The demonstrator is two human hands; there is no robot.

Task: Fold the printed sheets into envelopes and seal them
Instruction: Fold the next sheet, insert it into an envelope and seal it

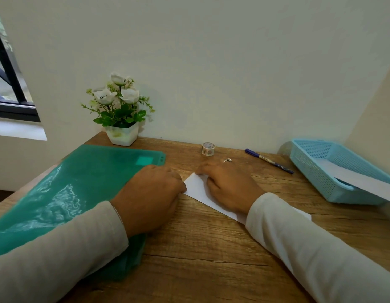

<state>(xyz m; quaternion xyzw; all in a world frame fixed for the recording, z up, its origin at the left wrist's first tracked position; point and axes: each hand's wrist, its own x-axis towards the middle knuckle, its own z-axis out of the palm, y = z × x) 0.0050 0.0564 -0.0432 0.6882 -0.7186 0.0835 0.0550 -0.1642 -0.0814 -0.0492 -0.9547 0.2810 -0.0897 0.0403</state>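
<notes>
A white folded sheet (197, 189) lies on the wooden desk (211, 248) between my hands. My left hand (151, 193) sits at the sheet's left edge with its fingers curled down onto the edge. My right hand (227, 184) lies flat over the sheet's right part, fingers pressing on its far corner; much of the sheet is hidden beneath it. A small roll of patterned tape (208, 148) stands behind my right hand near the wall. Whether the left fingers pinch the paper is hidden.
A green plastic folder (76, 186) covers the desk's left side under my left forearm. A potted white flower (122, 112) stands at the back. A blue pen (269, 161) lies right of the tape. A light blue basket (334, 169) at the right holds a white sheet (364, 178).
</notes>
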